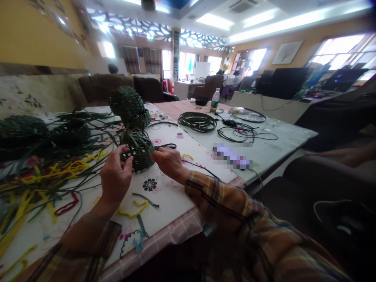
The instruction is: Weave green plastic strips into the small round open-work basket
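A dark green basket, woven from flat strips, rests on the table in front of me with loose strip ends at its top. My left hand is at its near left side, fingers bent and closed on the weave. Against the basket's right side, my right hand pinches a thin green strip, whose tail runs out past my wrist to the right. Just behind stands another rounded woven piece. Whether the two woven pieces are joined cannot be made out.
Loose green strips and yellow yarn cover the table's left side, near more woven pieces. To the right lie coiled strips, a computer mouse, a bottle and a blurred-out object. A chair stands at right.
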The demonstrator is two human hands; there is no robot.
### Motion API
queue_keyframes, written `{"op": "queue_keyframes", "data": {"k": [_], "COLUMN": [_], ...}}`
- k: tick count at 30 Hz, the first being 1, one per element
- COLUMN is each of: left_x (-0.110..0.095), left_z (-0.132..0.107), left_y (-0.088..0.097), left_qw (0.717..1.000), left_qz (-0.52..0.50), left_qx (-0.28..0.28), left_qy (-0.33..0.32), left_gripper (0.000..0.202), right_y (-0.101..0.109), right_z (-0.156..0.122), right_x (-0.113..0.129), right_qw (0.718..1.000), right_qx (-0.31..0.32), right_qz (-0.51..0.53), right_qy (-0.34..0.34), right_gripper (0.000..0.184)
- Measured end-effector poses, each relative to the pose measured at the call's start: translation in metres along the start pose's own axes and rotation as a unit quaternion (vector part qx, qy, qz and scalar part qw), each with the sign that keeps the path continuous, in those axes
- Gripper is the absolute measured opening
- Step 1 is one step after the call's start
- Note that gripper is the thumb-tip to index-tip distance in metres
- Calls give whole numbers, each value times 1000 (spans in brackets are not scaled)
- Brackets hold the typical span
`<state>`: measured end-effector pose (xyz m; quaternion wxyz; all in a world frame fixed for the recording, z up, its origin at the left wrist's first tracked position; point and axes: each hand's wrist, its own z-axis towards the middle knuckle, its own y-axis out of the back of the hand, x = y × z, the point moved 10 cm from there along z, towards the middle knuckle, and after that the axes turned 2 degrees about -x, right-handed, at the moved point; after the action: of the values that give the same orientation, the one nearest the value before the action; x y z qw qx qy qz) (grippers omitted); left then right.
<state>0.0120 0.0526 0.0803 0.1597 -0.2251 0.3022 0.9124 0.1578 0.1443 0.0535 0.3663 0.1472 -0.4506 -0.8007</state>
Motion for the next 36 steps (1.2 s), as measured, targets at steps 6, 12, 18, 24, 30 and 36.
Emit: {"op": "queue_keyframes", "data": {"k": [6, 12, 18, 24, 30, 36], "left_x": [-1, 5, 8, 13, 15, 16], "left_z": [1, 9, 7, 5, 8, 9], "left_y": [-4, -8, -8, -23, -34, -32], "left_qw": [999, 1000, 999, 987, 975, 987], "left_qz": [32, 11, 32, -71, -109, -77], "left_qx": [17, 19, -3, 86, 147, 105], "left_qy": [-11, 6, 43, 113, 127, 98], "left_gripper": [40, 37, 30, 30, 45, 29], "right_y": [-2, -2, -2, -2, -5, 4], "right_z": [0, 0, 0, 1, 4, 7], "right_x": [3, 6, 10, 3, -3, -10], "right_qw": [1000, 1000, 999, 999, 999, 999], "right_qx": [11, 16, 23, 21, 48, 16], "right_qz": [2, -6, -1, -3, -1, 24], "right_qy": [2, 16, 38, 27, 0, -25], "right_gripper": [35, 33, 34, 32, 32, 37]}}
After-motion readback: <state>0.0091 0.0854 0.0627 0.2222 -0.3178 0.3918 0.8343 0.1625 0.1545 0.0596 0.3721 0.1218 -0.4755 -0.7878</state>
